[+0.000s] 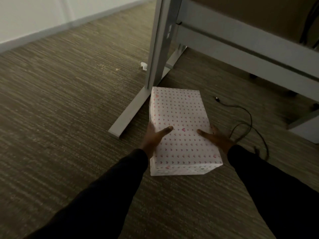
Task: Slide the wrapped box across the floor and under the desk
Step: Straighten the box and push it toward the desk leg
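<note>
Both hands point(186, 140) seemingly flat against wrapped box point(181, 128) on dim carpet point(69, 109), beside desk leg point(155, 49).

The fingers of both hands are hidden behind the sides of the box point(181, 128); only the thumbs show on top. The desk point(241, 40) is cut off at the top and right edges. A small white scrap point(143, 65) by the desk leg point(158, 42) is too blurred to identify. The cable point(248, 121) partly disappears behind the right sleeve point(276, 192).

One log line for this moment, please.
stage: sliding | white heart-print wrapped box: on carpet, beside desk foot | left hand, right hand: gripping sides
</note>
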`<state>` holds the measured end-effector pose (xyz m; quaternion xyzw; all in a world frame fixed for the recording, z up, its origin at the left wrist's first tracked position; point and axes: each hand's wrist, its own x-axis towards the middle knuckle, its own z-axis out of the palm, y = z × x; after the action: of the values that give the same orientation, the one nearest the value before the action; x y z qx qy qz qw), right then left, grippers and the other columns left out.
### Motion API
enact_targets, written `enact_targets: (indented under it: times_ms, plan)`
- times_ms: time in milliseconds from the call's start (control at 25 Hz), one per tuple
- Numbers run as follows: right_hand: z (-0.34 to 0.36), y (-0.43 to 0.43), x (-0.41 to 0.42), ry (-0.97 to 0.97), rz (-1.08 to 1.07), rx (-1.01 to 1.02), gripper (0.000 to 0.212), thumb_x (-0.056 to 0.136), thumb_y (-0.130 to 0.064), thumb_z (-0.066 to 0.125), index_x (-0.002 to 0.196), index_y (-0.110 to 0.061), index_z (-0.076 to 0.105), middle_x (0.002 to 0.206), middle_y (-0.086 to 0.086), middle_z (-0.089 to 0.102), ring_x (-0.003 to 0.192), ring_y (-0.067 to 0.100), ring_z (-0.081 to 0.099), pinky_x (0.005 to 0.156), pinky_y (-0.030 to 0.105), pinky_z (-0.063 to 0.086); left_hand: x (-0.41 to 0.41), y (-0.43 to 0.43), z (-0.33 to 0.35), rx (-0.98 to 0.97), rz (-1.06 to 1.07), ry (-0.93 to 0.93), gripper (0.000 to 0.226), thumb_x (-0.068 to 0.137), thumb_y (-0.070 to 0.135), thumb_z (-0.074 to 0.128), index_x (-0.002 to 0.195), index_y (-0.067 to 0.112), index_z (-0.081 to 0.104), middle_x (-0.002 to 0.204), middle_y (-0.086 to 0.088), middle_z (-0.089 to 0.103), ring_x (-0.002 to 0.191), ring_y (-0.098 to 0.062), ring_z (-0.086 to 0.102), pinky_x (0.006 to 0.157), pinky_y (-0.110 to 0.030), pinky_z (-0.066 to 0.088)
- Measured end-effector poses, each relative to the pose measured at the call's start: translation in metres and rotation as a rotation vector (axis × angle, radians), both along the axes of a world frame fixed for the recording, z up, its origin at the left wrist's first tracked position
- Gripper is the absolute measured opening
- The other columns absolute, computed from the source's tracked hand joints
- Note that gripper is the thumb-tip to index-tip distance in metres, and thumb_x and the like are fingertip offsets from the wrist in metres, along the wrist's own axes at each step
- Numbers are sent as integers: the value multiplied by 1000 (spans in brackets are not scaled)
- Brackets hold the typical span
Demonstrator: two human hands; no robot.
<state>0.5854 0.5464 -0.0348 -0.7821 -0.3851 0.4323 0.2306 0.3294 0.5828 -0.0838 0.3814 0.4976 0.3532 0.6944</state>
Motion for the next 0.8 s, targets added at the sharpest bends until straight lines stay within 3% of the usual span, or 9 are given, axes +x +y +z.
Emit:
enact_targets:
  times_ms: [120,200,280,400,520,600,800]
  plan:
    - [-9,-7,1,-31,-43,16,106,74,-72,71,158,-33,20,158,5,40,131,32,51,98,45,46,-1,-5,5,80,-17,224,119,59,71,87,156,36,27,154,0,46,139,-27,50,108,-58,49]
    - [-14,-13,5,-24,-56,21,118,65,-83,68,159,-36,14,160,7,36,133,35,51,106,54,44,-6,-16,14,166,-23,455,123,64,76,79,161,29,20,164,-6,31,150,-32,34,115,-62,40]
    - [-17,-22,12,-52,-56,34,118,69,-84,62,161,-32,8,162,10,33,136,36,48,109,56,41,-11,-34,13,316,-58,692,117,77,73,72,164,22,12,172,-9,16,158,-32,15,123,-59,25]
    - [-28,-33,20,-90,-96,115,102,82,-82,47,160,-25,15,160,10,37,137,36,46,110,57,40,-18,-69,5,616,-239,929,124,74,83,64,165,25,2,173,-16,1,159,-32,3,124,-54,13]
    - [-40,-45,16,-49,-168,126,79,94,-70,41,154,-19,33,148,10,49,122,32,55,97,46,47,-18,-77,-16,640,-533,1030,136,69,83,69,164,29,-13,170,-22,-18,158,-39,-5,127,-58,12]
    - [-47,-49,9,-28,-144,103,72,95,-66,46,150,-20,40,139,7,55,112,28,59,89,42,49,-20,-70,-25,631,-575,1035,134,72,76,73,163,32,-14,169,-21,-20,158,-41,1,127,-56,18]
    - [-48,-32,1,5,-161,167,72,91,-64,57,147,-21,44,138,5,59,120,30,60,99,49,51,-15,-25,-23,634,-659,1079,134,74,67,79,164,30,-13,168,-25,-22,155,-47,17,122,-53,32]
